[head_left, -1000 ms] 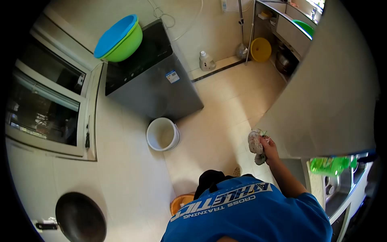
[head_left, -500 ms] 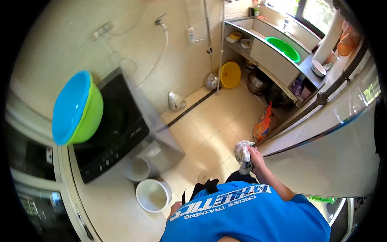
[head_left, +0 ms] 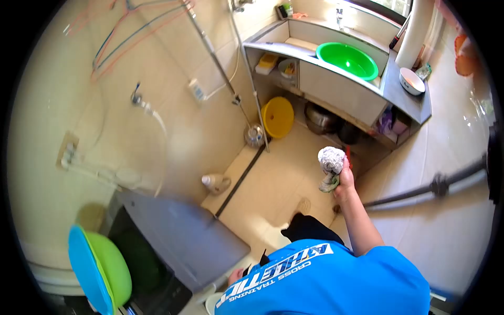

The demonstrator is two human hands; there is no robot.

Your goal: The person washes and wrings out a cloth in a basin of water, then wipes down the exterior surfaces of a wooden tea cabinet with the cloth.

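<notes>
My right hand [head_left: 344, 178] is closed around a bunched whitish-grey cloth [head_left: 331, 161], with a greenish-grey end hanging below. It is held out in front of my body, above the tiled floor. My left hand [head_left: 235, 275] shows only in part beside the blue shirt, near the rim of a white bucket [head_left: 211, 303]; most of its fingers are hidden. Ahead, a green basin [head_left: 347, 61] sits in the sink, below a tap [head_left: 339, 19].
A washing machine [head_left: 181, 236] with green and blue basins [head_left: 107, 268] stands at the lower left. Along the wall are a detergent bottle [head_left: 216, 183], a mop [head_left: 254, 135] and a yellow basin [head_left: 278, 117]. A pipe [head_left: 415, 191] crosses at right.
The view has turned and moved toward the sink, which is now nearer and more central. The washing machine has shifted to the lower left. The cloth stays in my right hand, now raised higher in view.
</notes>
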